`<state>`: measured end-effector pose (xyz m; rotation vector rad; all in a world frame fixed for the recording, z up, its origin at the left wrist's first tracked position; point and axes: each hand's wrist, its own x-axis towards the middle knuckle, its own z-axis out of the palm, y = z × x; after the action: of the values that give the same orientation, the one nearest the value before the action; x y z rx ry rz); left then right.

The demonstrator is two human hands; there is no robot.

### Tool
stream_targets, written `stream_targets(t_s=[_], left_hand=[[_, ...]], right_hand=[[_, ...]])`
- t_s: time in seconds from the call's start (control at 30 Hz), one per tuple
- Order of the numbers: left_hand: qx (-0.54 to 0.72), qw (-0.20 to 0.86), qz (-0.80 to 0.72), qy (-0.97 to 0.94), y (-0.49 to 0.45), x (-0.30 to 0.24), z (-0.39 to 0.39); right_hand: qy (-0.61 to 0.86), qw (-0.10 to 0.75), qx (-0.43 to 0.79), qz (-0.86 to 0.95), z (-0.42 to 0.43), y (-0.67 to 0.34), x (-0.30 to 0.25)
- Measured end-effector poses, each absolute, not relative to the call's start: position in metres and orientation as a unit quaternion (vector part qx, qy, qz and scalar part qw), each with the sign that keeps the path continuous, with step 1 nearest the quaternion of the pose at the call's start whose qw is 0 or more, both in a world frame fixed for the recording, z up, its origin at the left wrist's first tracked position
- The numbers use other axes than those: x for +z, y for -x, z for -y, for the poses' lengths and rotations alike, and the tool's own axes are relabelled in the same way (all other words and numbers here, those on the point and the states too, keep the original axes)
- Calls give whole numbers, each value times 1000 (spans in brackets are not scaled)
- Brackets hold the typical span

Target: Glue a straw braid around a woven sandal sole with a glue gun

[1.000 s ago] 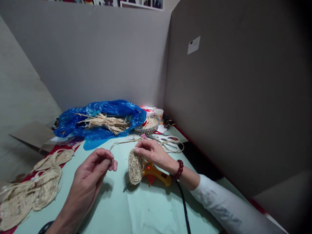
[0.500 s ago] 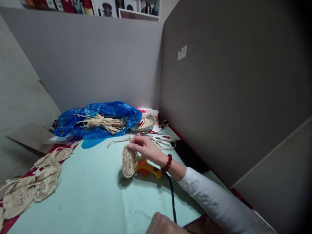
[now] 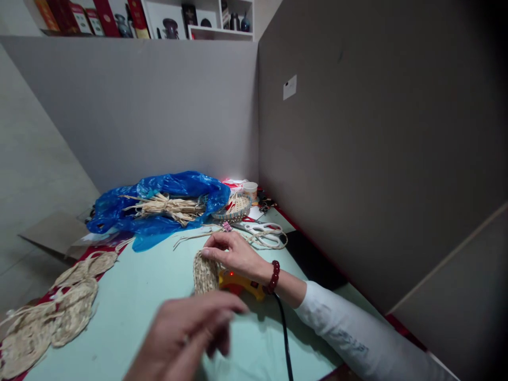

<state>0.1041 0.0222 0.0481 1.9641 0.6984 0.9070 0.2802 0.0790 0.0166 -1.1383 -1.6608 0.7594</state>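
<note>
My right hand (image 3: 236,254), with a dark red bead bracelet on the wrist, pinches the top edge of a small oval woven straw piece (image 3: 203,275) and holds it upright on the pale green table cover (image 3: 130,296). A yellow glue gun (image 3: 243,284) with a red light lies right behind the piece, under that hand. My left hand (image 3: 186,333) hovers low in the foreground, just in front of the woven piece. It is smeared by motion, so its fingers do not show clearly and nothing is seen in it.
A blue plastic bag (image 3: 159,198) with a straw bundle (image 3: 164,206) lies at the back. Beside it are a small basket (image 3: 235,210), a cup (image 3: 250,188) and white scissors (image 3: 264,230). Several woven straw soles (image 3: 59,312) lie left. A black cable (image 3: 283,338) runs towards me. Grey partitions close off back and right.
My left hand dropped to the bottom edge, then came back up in front of the woven piece. My right hand keeps its hold on the piece. The view tilted up slightly.
</note>
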Motion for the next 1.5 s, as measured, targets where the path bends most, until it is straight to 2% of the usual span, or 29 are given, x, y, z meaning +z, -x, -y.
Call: stream_targets(t_s=[0.07, 0.13, 0.3, 0.43, 0.6, 0.67, 0.9, 1.1, 1.13, 1.17, 1.27, 1.33, 1.4, 1.5], left_hand=[[448, 314, -383, -745, -91, 54, -45], [437, 267, -421, -749, -81, 55, -68], [335, 418, -412, -737, -72, 32, -98], [341, 452, -411, -715, -68, 19, -96], [323, 438, -432, -720, -60, 20, -98], [312, 446, -423, -725, -61, 17, -98], [300, 448, -440, -718, -70, 1, -91], [307, 503, -452, -669, -60, 0, -97], [309, 512, -456, -660, -60, 1, -97], [312, 518, -460, -650, -59, 2, -98], [332, 529, -473, -621, -56, 3, -100], [338, 538, -483, -602, -52, 2, -102], [333, 541, -491, -596, -46, -1, -104], [323, 530, -499, -605, -37, -4, -107]], right_hand=[[460, 459, 311, 693, -76, -279, 21], [449, 438, 316, 712, -72, -276, 25], [437, 397, 326, 738, -68, -266, 30], [426, 377, 338, 750, -65, -271, 35], [416, 280, 163, 850, -59, -290, 46], [425, 267, 129, 855, -58, -294, 47], [393, 273, 57, 876, -60, -290, 37], [447, 404, 18, 798, -41, -302, 39], [484, 390, 23, 783, -38, -307, 39], [525, 341, 34, 779, -36, -312, 39], [611, 103, 68, 782, -35, -323, 33], [623, 11, 98, 776, -37, -324, 27], [628, -4, 137, 766, -40, -321, 22], [636, 20, 191, 747, -40, -313, 18]])
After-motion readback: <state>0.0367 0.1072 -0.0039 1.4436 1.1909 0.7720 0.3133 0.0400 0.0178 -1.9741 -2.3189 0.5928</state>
